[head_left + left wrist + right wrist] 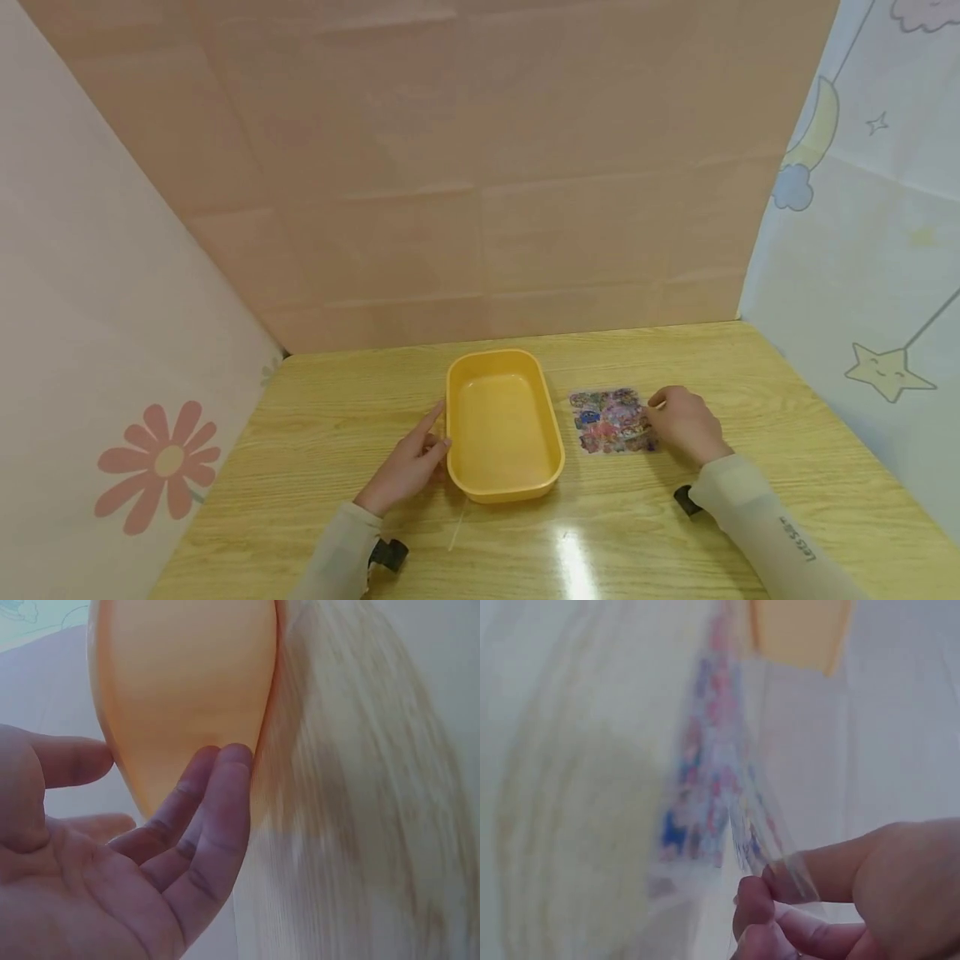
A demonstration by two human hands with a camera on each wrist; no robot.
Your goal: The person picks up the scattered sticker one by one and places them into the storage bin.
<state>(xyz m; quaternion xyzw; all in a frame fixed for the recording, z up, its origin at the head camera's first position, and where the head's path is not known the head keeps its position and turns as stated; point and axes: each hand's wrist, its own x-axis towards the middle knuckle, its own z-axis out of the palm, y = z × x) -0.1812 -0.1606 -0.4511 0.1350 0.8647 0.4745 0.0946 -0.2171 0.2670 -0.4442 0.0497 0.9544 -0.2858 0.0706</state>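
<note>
A yellow plastic tray [501, 429], with rounded corners and nothing in it, lies on the table. My left hand [405, 473] rests against its left side; in the left wrist view, the thumb meets the tray edge and the extended fingers [225, 795] touch its wall. To the right lies a thin clear plastic sheet [609, 421] covered in small colourful pictures. At its right edge, my right hand [686, 423] pinches it. The right wrist view shows the sheet's transparent margin [802, 885] between thumb and fingers, with that side raised.
The wood-grain table [337, 400] meets a peach back panel [480, 250]. White printed panels [150, 292] stand at left and right. A thin pale strip [456, 530] lies in front of the tray. Black bands [388, 554] sit around both wrists.
</note>
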